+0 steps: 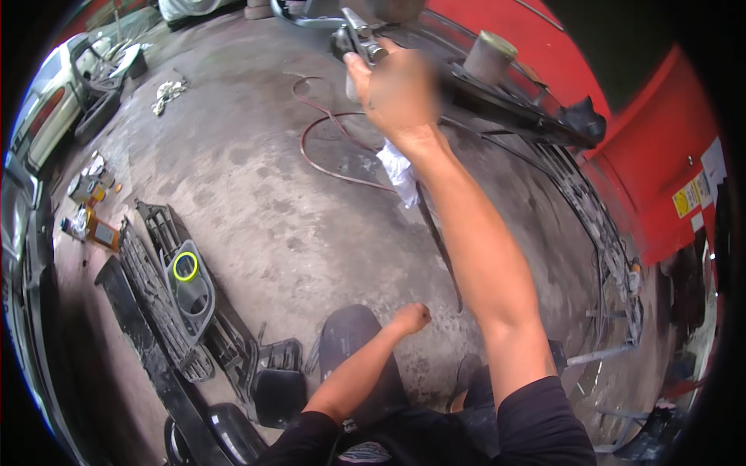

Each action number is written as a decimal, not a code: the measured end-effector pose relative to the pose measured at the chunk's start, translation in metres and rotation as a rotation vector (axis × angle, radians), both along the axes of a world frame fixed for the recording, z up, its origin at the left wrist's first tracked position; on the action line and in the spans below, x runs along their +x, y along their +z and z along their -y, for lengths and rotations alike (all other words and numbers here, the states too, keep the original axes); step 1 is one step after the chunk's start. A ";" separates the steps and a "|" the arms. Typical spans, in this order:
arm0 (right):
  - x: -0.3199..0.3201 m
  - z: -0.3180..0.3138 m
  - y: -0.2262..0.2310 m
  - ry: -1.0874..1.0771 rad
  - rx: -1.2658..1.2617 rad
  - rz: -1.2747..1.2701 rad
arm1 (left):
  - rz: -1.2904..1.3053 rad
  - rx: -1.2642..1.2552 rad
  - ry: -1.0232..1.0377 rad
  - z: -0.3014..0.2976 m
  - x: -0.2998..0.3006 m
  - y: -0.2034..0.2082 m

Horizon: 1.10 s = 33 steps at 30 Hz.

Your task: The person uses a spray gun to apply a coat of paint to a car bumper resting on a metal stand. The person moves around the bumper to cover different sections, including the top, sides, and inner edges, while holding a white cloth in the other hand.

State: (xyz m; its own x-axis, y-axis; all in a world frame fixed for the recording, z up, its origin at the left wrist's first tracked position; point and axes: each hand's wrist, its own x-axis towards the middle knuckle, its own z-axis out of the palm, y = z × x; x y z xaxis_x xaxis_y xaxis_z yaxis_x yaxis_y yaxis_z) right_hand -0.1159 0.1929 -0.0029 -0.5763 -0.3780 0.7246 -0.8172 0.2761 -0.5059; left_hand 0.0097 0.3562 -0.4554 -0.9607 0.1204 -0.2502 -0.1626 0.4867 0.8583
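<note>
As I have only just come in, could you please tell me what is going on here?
The person's right hand is raised and grips a silver tool, perhaps a spray gun, near a long dark car part. The left hand is curled near the left knee, with nothing visible in it. A reddish hose loops on the floor, and dark trim pieces lie to the left.

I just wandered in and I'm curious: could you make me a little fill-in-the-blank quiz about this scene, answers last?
1. The raised bare hand gripping a silver metal tool is the person's ____ one.
2. The lower bare hand is curled into a ____.
3. The bright yellow-green ring sits on the picture's ____ side.
4. The large smooth panel behind the grey cylindrical can is coloured ____.

Missing words: right; fist; left; red.
</note>
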 end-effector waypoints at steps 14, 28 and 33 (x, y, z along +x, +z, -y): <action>-0.030 -0.277 -0.056 -0.533 -0.172 0.186 | -0.027 -0.021 -0.151 0.001 -0.002 -0.011; 0.010 -0.233 -0.098 -0.181 -0.232 0.537 | 0.006 -0.043 -0.253 -0.013 -0.008 -0.014; -0.001 -0.249 -0.100 -0.127 -0.172 0.505 | -0.036 -0.012 -0.219 -0.015 -0.014 -0.011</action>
